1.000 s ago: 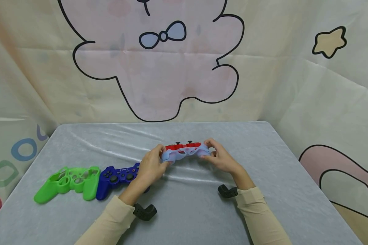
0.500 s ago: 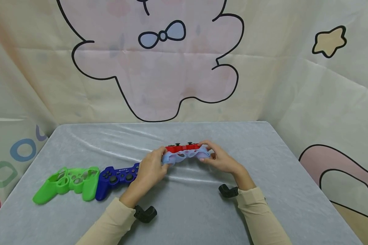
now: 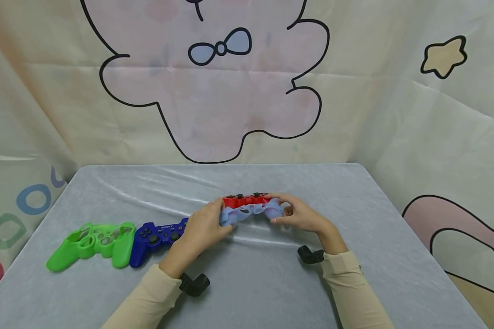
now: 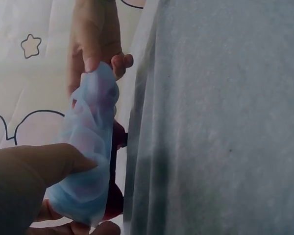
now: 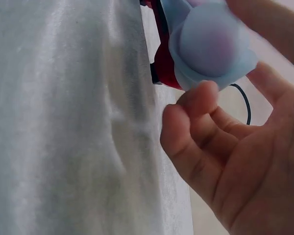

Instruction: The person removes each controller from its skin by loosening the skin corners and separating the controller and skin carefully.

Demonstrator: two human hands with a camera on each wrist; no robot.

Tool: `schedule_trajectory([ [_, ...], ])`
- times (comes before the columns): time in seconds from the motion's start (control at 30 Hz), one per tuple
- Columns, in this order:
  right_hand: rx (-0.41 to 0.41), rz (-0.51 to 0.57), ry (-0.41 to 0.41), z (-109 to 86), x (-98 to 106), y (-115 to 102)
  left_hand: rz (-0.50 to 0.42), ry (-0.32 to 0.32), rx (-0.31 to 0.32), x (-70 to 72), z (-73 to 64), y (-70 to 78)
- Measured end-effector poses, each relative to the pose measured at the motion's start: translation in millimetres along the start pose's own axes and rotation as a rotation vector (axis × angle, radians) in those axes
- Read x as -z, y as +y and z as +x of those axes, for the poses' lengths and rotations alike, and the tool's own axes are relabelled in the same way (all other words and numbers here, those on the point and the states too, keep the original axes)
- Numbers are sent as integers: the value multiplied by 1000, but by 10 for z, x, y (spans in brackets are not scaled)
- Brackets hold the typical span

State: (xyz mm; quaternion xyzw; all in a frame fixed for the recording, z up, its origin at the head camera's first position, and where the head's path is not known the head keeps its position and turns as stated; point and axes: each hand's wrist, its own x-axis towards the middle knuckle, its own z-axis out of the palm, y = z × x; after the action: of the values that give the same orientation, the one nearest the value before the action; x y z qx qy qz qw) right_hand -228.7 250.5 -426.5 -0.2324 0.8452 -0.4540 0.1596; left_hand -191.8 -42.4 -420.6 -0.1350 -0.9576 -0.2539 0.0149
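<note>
A red game controller (image 3: 244,200) with black thumbsticks sits partly inside a translucent blue-lilac silicone sleeve (image 3: 253,209), both raised between my hands. My left hand (image 3: 203,226) grips the left end, its thumb pressed on the sleeve (image 4: 83,191) in the left wrist view. At the other end, my right hand (image 3: 302,215) holds the sleeve between thumb and fingers, the fingers reaching over the controller's top edge. In the right wrist view, a rounded grip of the sleeve (image 5: 210,41) bulges forward, with the red shell (image 5: 165,63) showing along its side.
Left of my hands, a blue controller (image 3: 152,240) lies on the grey cloth-covered table (image 3: 263,283), partly hidden by my left hand. Beside it rests a green silicone sleeve (image 3: 96,242). A printed curtain (image 3: 354,114) hangs behind the table.
The red controller and its sleeve have tilted slightly, so more of the thumbstick side shows. My right fingers have moved left and slightly down over the top edge.
</note>
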Motion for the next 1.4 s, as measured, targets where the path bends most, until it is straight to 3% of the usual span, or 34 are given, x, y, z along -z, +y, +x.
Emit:
schedule_trajectory([
  [0.17, -29, -32, 12, 15, -10, -19, -16, -32, -8, 23, 7, -26],
  [0.43, 4, -52, 22, 35, -45, 13, -10, -30, -49, -13, 13, -40],
  [0.73, -56, -16, 6, 43, -49, 18, 51, 35, -82, -75, -14, -12],
  [1.1, -103, -31, 56, 53, -68, -34, 59, 105, 1, -83, -47, 28],
  [1.4, -110, -1, 67, 70, -82, -23, 104, 166, -7, -95, -62, 77],
])
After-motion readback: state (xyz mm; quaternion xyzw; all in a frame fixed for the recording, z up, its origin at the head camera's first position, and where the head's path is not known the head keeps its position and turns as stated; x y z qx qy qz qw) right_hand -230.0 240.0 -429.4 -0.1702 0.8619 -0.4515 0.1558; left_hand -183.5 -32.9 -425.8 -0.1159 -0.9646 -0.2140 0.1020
